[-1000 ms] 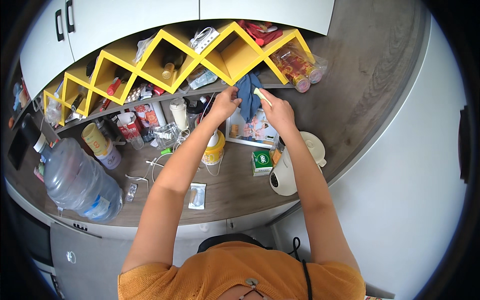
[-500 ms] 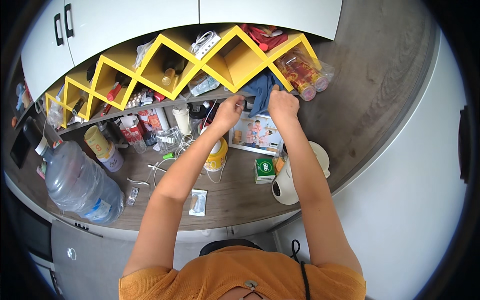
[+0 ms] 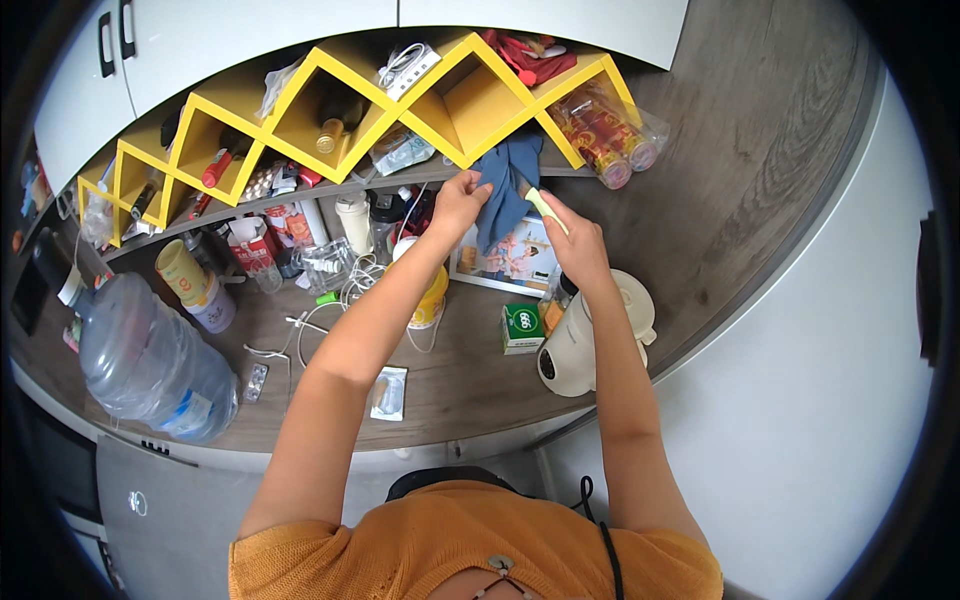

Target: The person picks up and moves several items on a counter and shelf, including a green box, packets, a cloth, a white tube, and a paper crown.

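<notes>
My left hand (image 3: pixel 461 205) is closed, its fingertips pinching the edge of a blue cloth (image 3: pixel 506 195) that hangs from the shelf below the yellow rack. Just right of it, my right hand (image 3: pixel 577 243) grips a slim tool with a pale green handle (image 3: pixel 545 209). That tool's far end points up and left against the cloth; its tip is partly hidden, so its exact kind is unclear. Behind and below the cloth leans a white-framed photo (image 3: pixel 505 262), partly covered by it.
A yellow zigzag rack (image 3: pixel 470 100) holds bottles, packets and a power strip. Below stand a green-and-white box (image 3: pixel 523 328), a cream kettle-like appliance (image 3: pixel 570 350), a white paper cup (image 3: pixel 355 222), tangled white cables and a large water bottle (image 3: pixel 155 350). Red-gold cylinders (image 3: pixel 605 140) lie at right.
The pale-green-handled tool now shows in my right hand, which has moved slightly down. The blue cloth has shifted left and hangs lower in front of the photo. My left hand stays close to it.
</notes>
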`<move>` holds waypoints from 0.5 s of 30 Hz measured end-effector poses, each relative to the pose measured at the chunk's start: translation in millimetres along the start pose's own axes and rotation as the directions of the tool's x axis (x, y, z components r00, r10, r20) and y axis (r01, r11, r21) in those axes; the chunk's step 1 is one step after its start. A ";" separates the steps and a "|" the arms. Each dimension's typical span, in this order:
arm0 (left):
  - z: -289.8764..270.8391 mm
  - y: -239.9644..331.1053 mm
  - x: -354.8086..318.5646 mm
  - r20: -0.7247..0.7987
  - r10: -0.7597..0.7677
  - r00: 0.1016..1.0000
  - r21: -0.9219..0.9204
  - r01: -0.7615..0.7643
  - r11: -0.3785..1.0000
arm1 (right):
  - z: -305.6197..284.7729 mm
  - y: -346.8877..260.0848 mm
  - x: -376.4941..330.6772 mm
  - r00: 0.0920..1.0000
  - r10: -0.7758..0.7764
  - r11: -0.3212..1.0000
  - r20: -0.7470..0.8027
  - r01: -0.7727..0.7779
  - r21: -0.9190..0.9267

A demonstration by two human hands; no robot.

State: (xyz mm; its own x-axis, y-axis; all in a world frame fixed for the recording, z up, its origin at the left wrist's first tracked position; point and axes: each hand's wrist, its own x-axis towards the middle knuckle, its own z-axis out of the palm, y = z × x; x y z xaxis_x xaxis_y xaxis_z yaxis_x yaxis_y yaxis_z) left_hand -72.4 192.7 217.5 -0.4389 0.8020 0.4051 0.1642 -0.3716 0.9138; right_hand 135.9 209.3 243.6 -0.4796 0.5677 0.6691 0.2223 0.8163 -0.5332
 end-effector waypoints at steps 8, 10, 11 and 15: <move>-27.1 31.5 -63.4 0.149 0.408 0.901 0.311 -0.435 0.845 | 2.1 -32.9 -75.7 0.991 0.136 0.969 0.001 -0.134 0.208; -33.2 42.9 -86.4 0.203 0.342 0.918 0.274 -0.388 0.880 | -3.4 -43.8 -92.4 0.977 0.212 0.947 0.038 -0.215 0.240; -33.6 46.6 -96.9 0.229 0.345 0.910 0.259 -0.399 0.880 | -3.9 -44.2 -101.2 0.979 0.202 0.946 0.020 -0.200 0.255; -34.9 54.6 -133.3 0.281 0.270 0.921 0.120 -0.313 0.942 | -8.9 -57.3 -124.8 0.990 0.137 0.965 -0.032 -0.127 0.228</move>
State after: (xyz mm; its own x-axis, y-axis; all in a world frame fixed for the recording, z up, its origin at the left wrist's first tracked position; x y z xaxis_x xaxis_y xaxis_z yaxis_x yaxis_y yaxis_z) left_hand -35.7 49.2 212.3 -0.1120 0.7694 0.6289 0.3986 -0.5449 0.7377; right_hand 190.6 92.6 195.2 -0.4174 0.6776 0.6056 0.0823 0.6918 -0.7174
